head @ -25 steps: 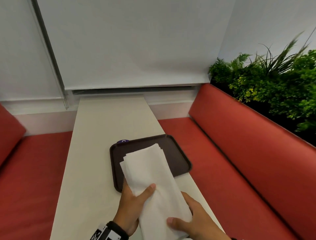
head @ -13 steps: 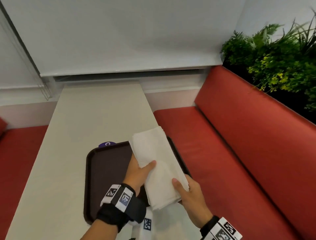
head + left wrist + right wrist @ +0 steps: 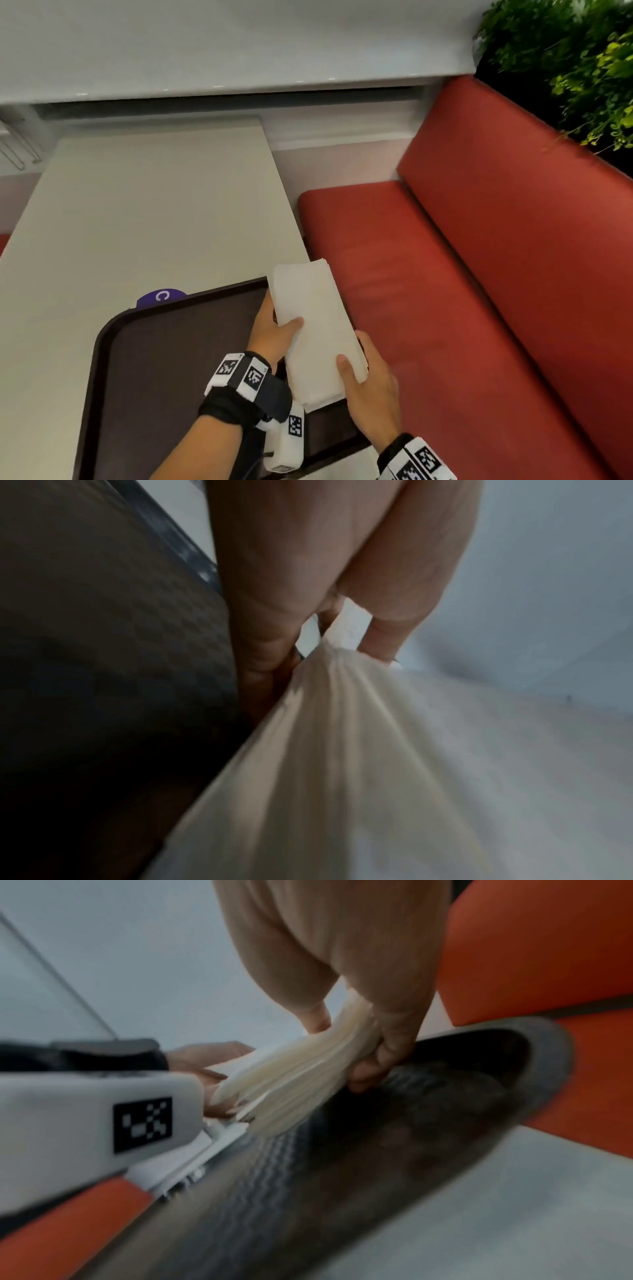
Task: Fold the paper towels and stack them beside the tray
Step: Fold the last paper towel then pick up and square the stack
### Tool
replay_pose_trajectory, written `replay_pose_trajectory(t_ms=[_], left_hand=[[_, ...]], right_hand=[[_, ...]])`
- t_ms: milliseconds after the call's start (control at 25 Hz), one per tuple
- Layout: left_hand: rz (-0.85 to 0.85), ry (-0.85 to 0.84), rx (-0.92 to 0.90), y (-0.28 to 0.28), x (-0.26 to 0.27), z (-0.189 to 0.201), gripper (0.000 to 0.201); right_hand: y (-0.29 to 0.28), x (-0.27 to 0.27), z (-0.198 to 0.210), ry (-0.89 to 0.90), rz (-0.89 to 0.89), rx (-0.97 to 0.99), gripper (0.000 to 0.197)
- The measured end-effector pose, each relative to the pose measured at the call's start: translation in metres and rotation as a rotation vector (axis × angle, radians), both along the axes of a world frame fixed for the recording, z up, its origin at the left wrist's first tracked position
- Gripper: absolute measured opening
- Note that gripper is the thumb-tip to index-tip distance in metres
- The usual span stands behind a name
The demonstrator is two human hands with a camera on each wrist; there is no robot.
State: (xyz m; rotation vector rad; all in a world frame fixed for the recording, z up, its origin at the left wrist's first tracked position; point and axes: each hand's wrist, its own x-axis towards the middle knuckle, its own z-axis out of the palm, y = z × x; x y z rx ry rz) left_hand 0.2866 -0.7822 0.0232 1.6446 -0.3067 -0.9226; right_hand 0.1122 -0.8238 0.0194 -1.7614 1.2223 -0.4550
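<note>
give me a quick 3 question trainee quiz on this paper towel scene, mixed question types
1. True or false: the paper towels lie flat on the table.
2. Which hands hold the towels? A) left only B) right only C) both
3. Fill in: the purple disc peeks out from behind the tray's ____ rim.

Key
1. False: they are held over the tray's right edge.
2. C: the left hand and the right hand each grip them, thumb on top.
3. far

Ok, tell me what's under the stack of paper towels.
Both hands hold the paper towels above the right side of the brown tray. What lies directly beneath is covered.
</note>
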Motion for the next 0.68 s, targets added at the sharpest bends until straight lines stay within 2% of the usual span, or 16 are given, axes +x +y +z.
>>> replay_pose_trajectory(t_ms=[120, 200, 240, 320, 360, 480, 600, 680], left_hand=[[0.028, -0.209, 0.173, -0.004, -0.003, -0.013, 0.068], [0.005, -0.422, 0.314, -0.002, -0.008, -0.006, 0.078], [-0.046, -0.584, 0.4, 0.001, -0.012, -0.002, 0.077], [-0.241, -0.925, 0.544, 0.006, -0.021, 0.003, 0.058], [-0.359, -1.013, 0.606, 0.01, -0.025, 0.005, 0.048], [-0.632, -0.971, 0.776, 0.015, -0.034, -0.001, 0.047], [-0.71, -0.854, 0.82, 0.01, -0.033, 0.012, 0.051], [-0.697, -0.822, 0.752, 0.022, -0.041, 0.024, 0.053]], right_hand=[[0.004, -0.001, -0.014, 0.191, 0.051, -0.238, 0.049], [0.006, 0.0, -0.011, 0.238, 0.063, -0.322, 0.044], [0.007, -0.002, -0.011, 0.244, 0.066, -0.355, 0.039], [0.005, -0.005, -0.01, 0.265, 0.098, -0.452, 0.031], [0.005, -0.006, -0.01, 0.299, 0.138, -0.48, 0.03], [0.005, -0.01, -0.008, 0.434, 0.213, -0.348, 0.035], [0.005, -0.008, 0.003, 0.483, 0.271, -0.205, 0.043], [0.008, -0.019, 0.014, 0.418, 0.255, -0.153, 0.045]])
